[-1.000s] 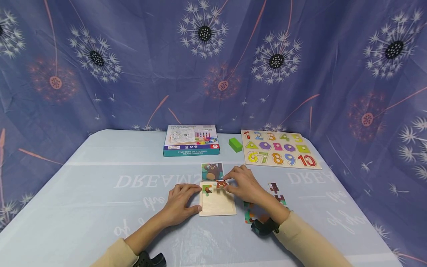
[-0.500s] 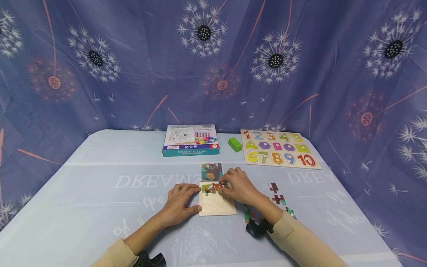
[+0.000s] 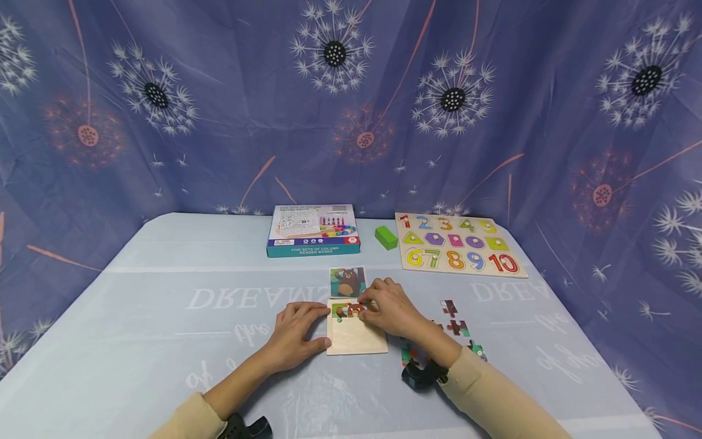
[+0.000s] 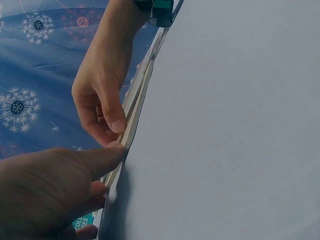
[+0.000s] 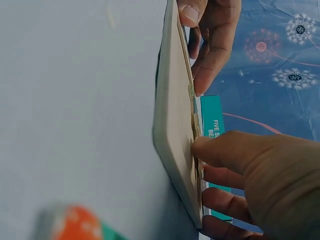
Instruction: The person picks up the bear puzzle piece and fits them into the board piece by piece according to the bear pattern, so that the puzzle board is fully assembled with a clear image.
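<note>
My left hand (image 3: pixel 298 335) rests its fingertips and thumb along the left edge of a wooden puzzle tray (image 3: pixel 356 340). Thumb and fingers of my right hand (image 3: pixel 392 310) pinch a brown puzzle piece with a bear's face (image 3: pixel 355 310) at the tray's top. Beside it, a green and brown puzzle piece (image 3: pixel 336 310) lies in the top left corner. From the right wrist view, the tray (image 5: pixel 175 115) appears edge-on, and the held piece's outline is mostly hidden by my right thumb (image 5: pixel 215 150). A bear picture card (image 3: pixel 348 282) lies just behind the tray.
Several loose puzzle pieces (image 3: pixel 457 328) lie to the right, partly under my right forearm. Farther back are a teal and white box (image 3: pixel 314 231), a green block (image 3: pixel 386 238) and a wooden number board (image 3: pixel 460 246). A patterned curtain (image 3: pixel 247 110) hangs behind the table.
My right hand has lowered the bear-face piece and brought it left, from the tray's top right to beside the corner piece. My left hand has stayed at the tray's edge.
</note>
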### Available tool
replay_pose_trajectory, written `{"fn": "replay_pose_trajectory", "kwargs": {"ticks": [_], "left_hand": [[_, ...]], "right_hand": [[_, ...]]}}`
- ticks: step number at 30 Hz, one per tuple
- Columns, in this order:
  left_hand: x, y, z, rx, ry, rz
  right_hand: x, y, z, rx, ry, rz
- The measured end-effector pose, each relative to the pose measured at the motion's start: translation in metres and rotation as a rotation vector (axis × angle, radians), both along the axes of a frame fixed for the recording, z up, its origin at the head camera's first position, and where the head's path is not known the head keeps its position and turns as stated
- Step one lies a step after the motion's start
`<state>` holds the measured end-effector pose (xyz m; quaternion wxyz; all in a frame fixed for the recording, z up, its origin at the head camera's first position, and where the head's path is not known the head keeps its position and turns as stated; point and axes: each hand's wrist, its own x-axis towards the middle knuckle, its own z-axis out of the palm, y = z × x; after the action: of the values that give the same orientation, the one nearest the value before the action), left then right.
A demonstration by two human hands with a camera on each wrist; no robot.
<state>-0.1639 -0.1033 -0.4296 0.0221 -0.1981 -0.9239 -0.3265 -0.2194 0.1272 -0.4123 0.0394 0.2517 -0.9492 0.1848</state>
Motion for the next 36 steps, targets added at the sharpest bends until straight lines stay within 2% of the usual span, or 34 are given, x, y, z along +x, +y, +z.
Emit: {"fn": "replay_pose_trajectory", "kwargs": {"ticks": [13, 16, 20, 26, 31, 36], "left_hand": [[0.000, 0.001, 0.003, -0.001, -0.005, 0.009], [0.000, 0.002, 0.005, 0.008, -0.004, 0.024], [-0.002, 0.005, 0.008, 0.017, 0.030, 0.060], [-0.014, 0.019, 0.012, 0.057, 0.088, 0.100], [-0.028, 0.030, 0.009, 0.091, 0.067, 0.125], [-0.035, 0.038, 0.005, 0.106, 0.043, 0.136]], "right_hand": [[0.001, 0.000, -0.002, 0.002, 0.022, 0.006], [0.001, 0.001, -0.002, 0.003, 0.022, 0.005], [0.000, 0.001, -0.002, 0.001, 0.014, 0.009], [0.000, 0.002, -0.002, 0.011, 0.021, 0.008], [0.000, 0.002, -0.003, 0.015, 0.034, 0.017], [0.000, 0.002, -0.003, 0.013, 0.033, 0.020]]}}
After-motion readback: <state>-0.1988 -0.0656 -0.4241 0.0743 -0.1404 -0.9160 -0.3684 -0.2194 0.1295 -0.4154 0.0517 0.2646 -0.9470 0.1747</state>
